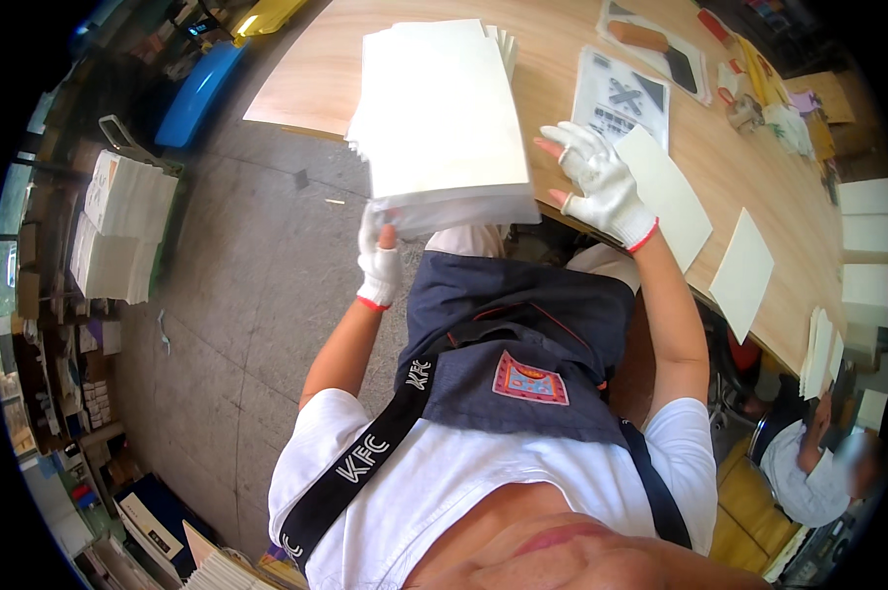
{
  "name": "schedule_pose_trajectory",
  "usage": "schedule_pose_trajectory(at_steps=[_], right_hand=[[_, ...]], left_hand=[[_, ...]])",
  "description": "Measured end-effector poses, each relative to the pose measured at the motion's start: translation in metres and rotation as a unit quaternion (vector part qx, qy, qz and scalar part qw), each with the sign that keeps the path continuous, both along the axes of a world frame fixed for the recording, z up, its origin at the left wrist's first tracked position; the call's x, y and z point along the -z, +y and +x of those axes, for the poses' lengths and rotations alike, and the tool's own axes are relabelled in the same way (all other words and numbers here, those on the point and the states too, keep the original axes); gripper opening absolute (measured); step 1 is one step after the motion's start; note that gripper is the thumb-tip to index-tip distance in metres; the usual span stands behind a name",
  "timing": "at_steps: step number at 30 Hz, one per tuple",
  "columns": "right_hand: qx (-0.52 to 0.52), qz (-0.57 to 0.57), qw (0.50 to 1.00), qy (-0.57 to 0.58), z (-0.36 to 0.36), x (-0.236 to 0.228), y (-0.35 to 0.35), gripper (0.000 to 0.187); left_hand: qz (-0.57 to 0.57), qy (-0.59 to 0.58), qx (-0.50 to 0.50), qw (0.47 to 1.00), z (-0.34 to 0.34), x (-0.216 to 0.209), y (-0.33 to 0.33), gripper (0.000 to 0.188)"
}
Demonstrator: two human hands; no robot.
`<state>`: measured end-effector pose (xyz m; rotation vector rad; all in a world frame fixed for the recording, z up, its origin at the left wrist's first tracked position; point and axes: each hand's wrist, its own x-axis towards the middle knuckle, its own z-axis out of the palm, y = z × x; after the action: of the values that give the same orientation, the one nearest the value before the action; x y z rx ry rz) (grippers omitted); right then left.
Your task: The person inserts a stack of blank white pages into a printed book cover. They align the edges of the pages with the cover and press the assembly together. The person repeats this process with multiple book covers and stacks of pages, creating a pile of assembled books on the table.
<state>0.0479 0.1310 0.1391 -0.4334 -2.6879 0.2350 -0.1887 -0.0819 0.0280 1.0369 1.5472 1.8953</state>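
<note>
A thick stack of white boards [442,118] lies on the wooden table, and its near end juts past the table's edge toward me. At its near left corner, my left hand [378,261], in a white glove with bare fingertips, is closed on a white board [463,207] whose near edge is blurred. The thumb shows; the other fingers are partly hidden. My right hand [606,187], gloved the same way, is apart from the stack with its fingers spread and nothing in them. Beside it lies a loose white board [668,202], with another white board [744,275] farther right.
Printed sheets [621,98] and an orange-brown block [638,36] lie on the table [542,59]. Tools and bags crowd its far right. White stacks [124,226] stand on a trolley at left, by shelves. A co-worker [807,462] sits at lower right.
</note>
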Motion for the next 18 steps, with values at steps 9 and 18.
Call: schedule_pose_trajectory(at_steps=[9, 18], right_hand=[[-0.036, 0.193, 0.974, 0.111, -0.040, 0.036, -0.028, 0.053], [-0.039, 0.130, 0.961, 0.239, -0.041, 0.045, -0.030, 0.013]], left_hand=[[0.007, -0.062, 0.095, 0.993, -0.013, 0.016, -0.008, 0.075], [0.033, 0.439, -0.195, 0.877, -0.034, -0.021, 0.010, 0.026]])
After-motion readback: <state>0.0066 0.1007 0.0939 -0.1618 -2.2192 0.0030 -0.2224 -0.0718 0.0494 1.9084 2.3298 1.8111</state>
